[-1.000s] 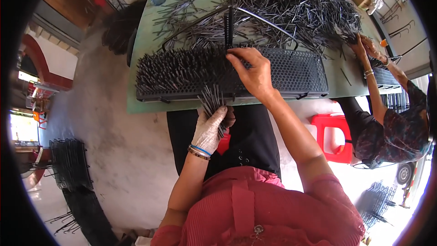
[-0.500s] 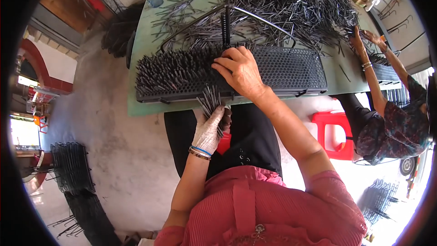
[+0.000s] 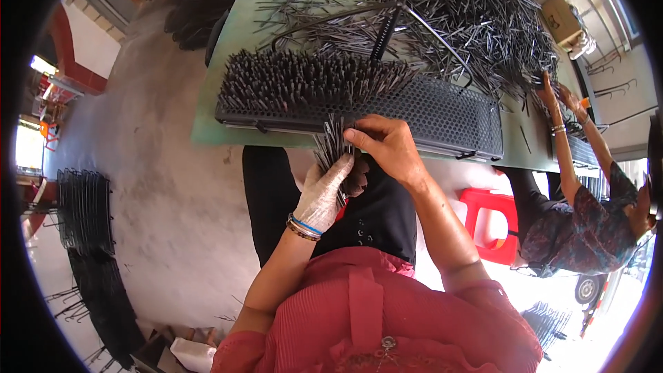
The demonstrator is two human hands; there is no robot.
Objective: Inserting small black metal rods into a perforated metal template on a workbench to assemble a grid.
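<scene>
My left hand, in a pale glove, is closed around a bundle of thin dark rods that fan out at the top. Against the bundle's upper right side, my bare right hand has its thumb and forefinger drawn together; what they pinch is hidden. Just beyond both hands lies a long black perforated tray at the table's near edge. Many upright rods fill its left and middle holes, while the right part shows bare mesh. A black metal frame rises behind the tray.
A big heap of loose rods covers the far side of the green table. At the right, a co-worker's hands reach to the heap's edge. A red stool stands on the floor, and black wire racks lie at the left.
My right hand has come back from the upright rods on the tray to the bundle in my left hand. The view has shifted and tilted.
</scene>
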